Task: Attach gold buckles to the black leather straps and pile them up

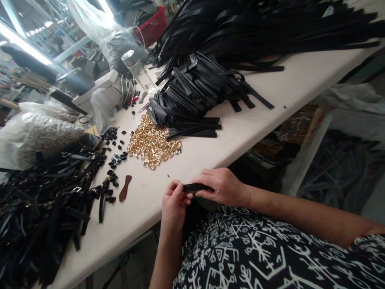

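A short black strap (pixel 197 188) stretches between my two hands, just off the table's near edge. My left hand (pixel 177 200) pinches its left end between thumb and fingers. Over the other end, my right hand (pixel 224 186) is closed, with the fingertips hiding part of the strap. Beyond my hands lies a heap of small gold metal buckles (pixel 153 142). Behind that heap rises a pile of short black straps (pixel 192 88). Whether a buckle is on the held strap I cannot tell.
Left on the table (pixel 144 188) lie a brown bow-shaped piece (pixel 125 188), small black pieces (pixel 112 176) and a mass of black straps with gold fittings (pixel 45 204). Long black strips (pixel 240 28) cover the back. A clear bottle (pixel 140 70) stands near a plastic bag (pixel 39 134).
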`<action>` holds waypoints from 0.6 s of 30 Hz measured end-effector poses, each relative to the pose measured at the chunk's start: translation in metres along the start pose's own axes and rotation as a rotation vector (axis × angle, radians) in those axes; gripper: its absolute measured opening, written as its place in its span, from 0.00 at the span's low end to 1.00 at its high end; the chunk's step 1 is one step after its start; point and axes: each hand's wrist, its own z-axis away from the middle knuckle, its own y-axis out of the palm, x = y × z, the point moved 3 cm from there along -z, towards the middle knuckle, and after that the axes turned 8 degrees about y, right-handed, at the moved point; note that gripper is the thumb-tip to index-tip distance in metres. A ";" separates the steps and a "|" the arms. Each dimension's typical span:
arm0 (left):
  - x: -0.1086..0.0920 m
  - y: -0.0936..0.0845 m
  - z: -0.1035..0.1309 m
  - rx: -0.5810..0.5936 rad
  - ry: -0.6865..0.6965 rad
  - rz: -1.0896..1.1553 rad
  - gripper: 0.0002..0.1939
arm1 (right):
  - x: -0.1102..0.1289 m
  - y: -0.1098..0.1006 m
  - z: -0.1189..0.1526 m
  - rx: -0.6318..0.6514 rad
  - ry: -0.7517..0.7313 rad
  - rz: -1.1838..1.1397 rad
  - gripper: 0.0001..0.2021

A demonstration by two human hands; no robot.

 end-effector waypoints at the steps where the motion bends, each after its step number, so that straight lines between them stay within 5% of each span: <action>1: 0.000 0.000 0.000 -0.013 0.004 0.006 0.21 | -0.001 0.000 0.001 0.011 0.007 -0.009 0.09; 12: -0.004 -0.001 0.006 -0.009 0.174 -0.064 0.17 | -0.004 -0.007 0.011 0.079 0.155 -0.166 0.07; 14: -0.003 0.004 0.008 0.005 0.209 -0.022 0.17 | -0.005 -0.007 0.009 -0.006 0.243 -0.373 0.07; 18: 0.004 0.016 0.015 0.099 0.238 -0.171 0.18 | -0.005 -0.007 0.001 -0.222 0.405 -1.210 0.14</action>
